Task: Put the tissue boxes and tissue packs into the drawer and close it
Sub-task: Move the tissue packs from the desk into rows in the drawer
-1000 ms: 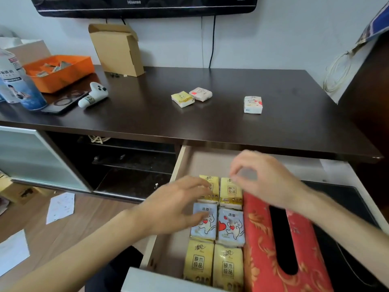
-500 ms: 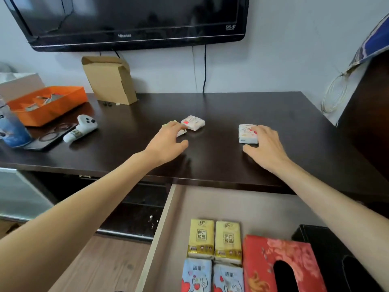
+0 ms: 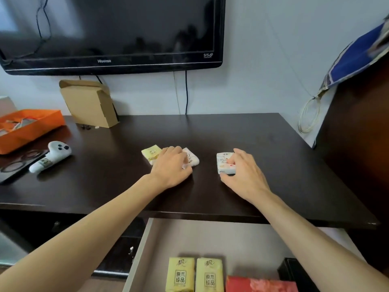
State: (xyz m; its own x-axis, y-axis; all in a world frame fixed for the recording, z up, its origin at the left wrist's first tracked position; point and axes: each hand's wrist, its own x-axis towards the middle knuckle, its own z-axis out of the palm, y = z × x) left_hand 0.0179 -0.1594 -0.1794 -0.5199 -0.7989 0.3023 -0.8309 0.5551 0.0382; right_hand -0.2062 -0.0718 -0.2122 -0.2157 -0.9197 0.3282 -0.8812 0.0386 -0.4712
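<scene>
While both hands are out on the table (image 3: 263,144), each sits over its own tissue pack, and that split decides the lift. The right hand (image 3: 245,173) covers the near-right side of a white pack (image 3: 223,163) whose long axis runs roughly away from the person; its fingers (image 3: 236,159) curl over the top with the thumb at the near end, touching, though I cannot tell whether the grip has closed. The left hand (image 3: 171,167) lies over a second white pack (image 3: 192,160), which pokes out to its right, fingers bent on it; whether it is gripped is hidden. A yellow pack (image 3: 152,153) lies just beyond and to the left of that hand, touching or nearly touching it, clearly the left hand's reach. The drawer (image 3: 210,239) stands open below the table edge, with two yellow packs (image 3: 194,275) and a red box (image 3: 261,285) inside and bare floor behind them.
</scene>
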